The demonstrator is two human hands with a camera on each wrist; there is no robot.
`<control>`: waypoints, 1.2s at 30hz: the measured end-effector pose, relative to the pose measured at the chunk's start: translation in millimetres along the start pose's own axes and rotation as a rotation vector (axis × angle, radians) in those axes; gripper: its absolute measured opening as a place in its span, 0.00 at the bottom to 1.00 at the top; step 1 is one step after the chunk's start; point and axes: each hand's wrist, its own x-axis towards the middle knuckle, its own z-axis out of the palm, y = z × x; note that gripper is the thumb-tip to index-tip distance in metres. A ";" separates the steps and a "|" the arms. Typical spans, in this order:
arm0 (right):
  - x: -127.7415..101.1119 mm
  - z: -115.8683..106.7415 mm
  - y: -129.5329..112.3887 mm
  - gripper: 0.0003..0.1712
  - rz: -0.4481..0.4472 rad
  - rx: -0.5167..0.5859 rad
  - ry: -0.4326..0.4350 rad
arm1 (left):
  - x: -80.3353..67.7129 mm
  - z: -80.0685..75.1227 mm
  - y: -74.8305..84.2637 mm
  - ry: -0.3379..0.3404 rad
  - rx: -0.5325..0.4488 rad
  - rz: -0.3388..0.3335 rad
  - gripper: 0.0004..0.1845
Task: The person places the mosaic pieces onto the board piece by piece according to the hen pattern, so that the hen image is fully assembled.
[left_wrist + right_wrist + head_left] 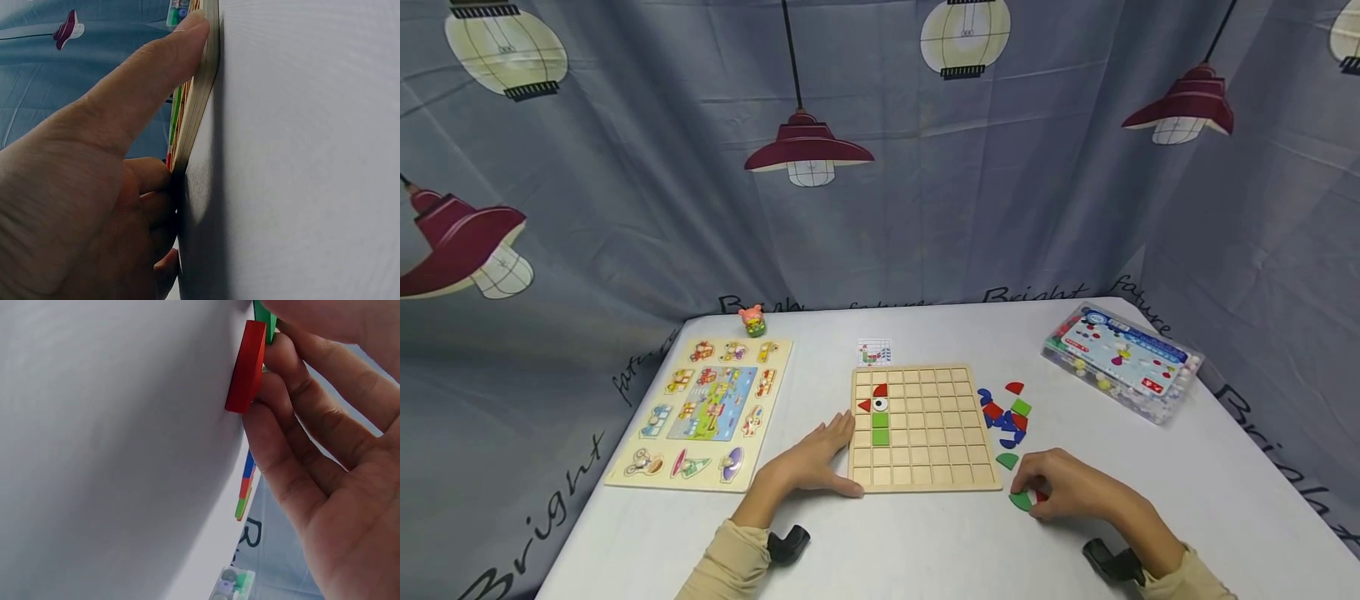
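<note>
A wooden grid board lies on the white table, with a small figure of red, white and green pieces in its left columns. My left hand rests at the board's front left corner, fingers along the left edge and thumb against the front edge. Right of the board, my right hand pinches a green curved-edge piece between thumb and fingers, low over the table. A red piece is right beside those fingers. Another green piece lies just beyond the hand.
Several loose blue, red and green pieces lie along the board's right side. A small pattern card sits behind the board. At left are a picture puzzle board and a small figurine; a clear plastic case stands at back right.
</note>
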 end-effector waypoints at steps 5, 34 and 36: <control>3.6 -0.2 -1.5 0.12 -0.015 0.003 0.012 | -0.2 -0.1 -0.5 -0.001 0.005 0.000 0.64; 4.8 -1.7 -6.2 0.13 0.006 0.017 -0.014 | 0.7 1.5 -1.2 0.003 0.020 -0.010 0.65; 4.7 -2.2 -7.4 0.13 0.015 0.010 -0.007 | 0.6 1.4 -0.4 0.003 0.022 -0.007 0.66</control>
